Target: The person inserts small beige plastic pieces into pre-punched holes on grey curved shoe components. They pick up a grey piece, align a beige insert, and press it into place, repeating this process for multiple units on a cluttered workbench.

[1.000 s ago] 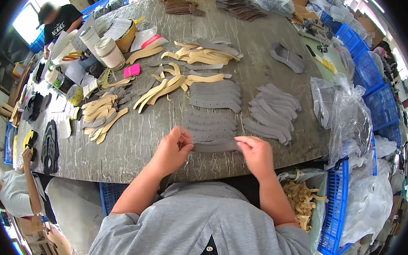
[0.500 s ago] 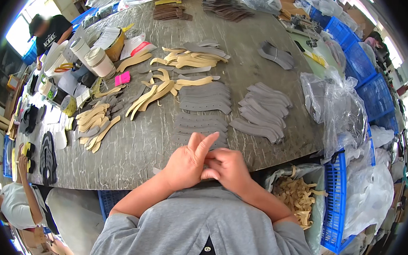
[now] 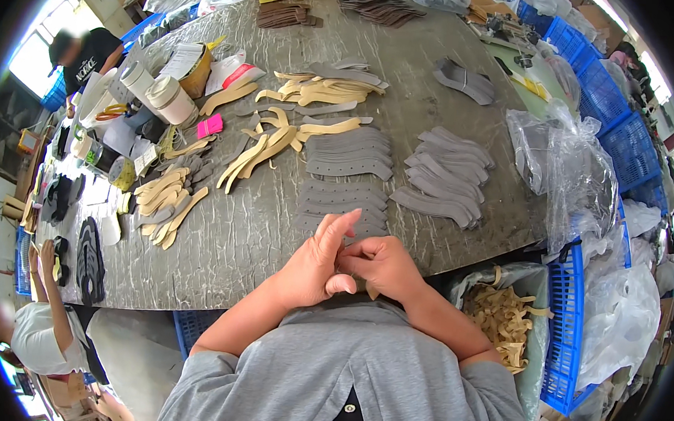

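Note:
Both hands meet over the table's near edge, close to my grey shirt. My left hand (image 3: pixel 317 265) is curled, with its forefinger pointing up and its thumb reaching toward the other hand. What lies in its palm is hidden. The fingers of my right hand (image 3: pixel 386 266) pinch together just beside the left thumb. Below them a small bit of a tan strip (image 3: pixel 372 291) shows. Right beyond the hands lies a stack of grey curved strips with small holes (image 3: pixel 343 199). Another grey punched stack (image 3: pixel 348 153) is behind it, and plain grey strips (image 3: pixel 447 179) fan out to the right.
Tan and grey strips (image 3: pixel 169 200) lie in loose heaps leftward. Jars (image 3: pixel 171 100) and a pink pad (image 3: pixel 210 125) stand behind. A lined bin of tan scraps (image 3: pixel 504 325) and a blue crate (image 3: pixel 564 325) are at my right. Co-workers sit at the far and left edges.
The view has shifted slightly, so the table's things sit a little farther right. My right fingers have closed into a tighter pinch, and a tan bit now shows below them.

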Tool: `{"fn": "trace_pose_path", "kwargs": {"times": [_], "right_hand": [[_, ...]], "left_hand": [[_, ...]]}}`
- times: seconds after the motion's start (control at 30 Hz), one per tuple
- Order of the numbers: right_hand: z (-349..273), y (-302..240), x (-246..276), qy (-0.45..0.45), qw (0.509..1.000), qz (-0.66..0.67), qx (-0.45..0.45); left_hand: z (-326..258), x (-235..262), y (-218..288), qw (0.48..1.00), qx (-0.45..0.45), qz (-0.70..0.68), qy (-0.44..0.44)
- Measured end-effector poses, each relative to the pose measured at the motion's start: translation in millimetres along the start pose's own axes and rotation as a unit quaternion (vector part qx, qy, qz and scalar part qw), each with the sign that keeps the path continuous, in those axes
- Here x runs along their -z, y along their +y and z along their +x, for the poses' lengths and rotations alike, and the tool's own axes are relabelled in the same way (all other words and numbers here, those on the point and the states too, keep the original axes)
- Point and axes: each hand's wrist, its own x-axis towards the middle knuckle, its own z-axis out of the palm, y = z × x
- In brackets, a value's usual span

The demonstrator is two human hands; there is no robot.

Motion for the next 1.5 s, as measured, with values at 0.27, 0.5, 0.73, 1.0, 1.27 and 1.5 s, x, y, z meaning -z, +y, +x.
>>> {"fn": "trace_pose_path", "kwargs": {"times": [0.27, 0.5, 0.73, 1.0, 1.27, 1.5], "right_hand": [[2, 8, -3, 0.012, 0.996, -0.024, 0.091], [2, 8, 0, -0.017, 0.995, 0.095, 0.018], [5, 14, -2, -0.051, 0.974, 0.221, -0.011], [8, 22, -1, -0.092, 0.909, 0.402, 0.066], [4, 13, 9, 0.017, 0.908, 0.413, 0.073], [-11, 40, 103, 0.280, 0.881, 0.312, 0.219]], "left_hand": [[-5, -2, -2, 0.997, -0.005, 0.061, -0.038], [-4, -5, -6, 0.999, -0.018, -0.001, -0.029], [-3, -6, -6, 0.987, 0.038, -0.155, 0.014], [5, 13, 12, 0.977, 0.176, -0.114, 0.035], [7, 22, 9, 0.980, -0.102, 0.152, 0.079], [-24, 41, -11, 0.938, 0.302, -0.004, 0.170]]}}
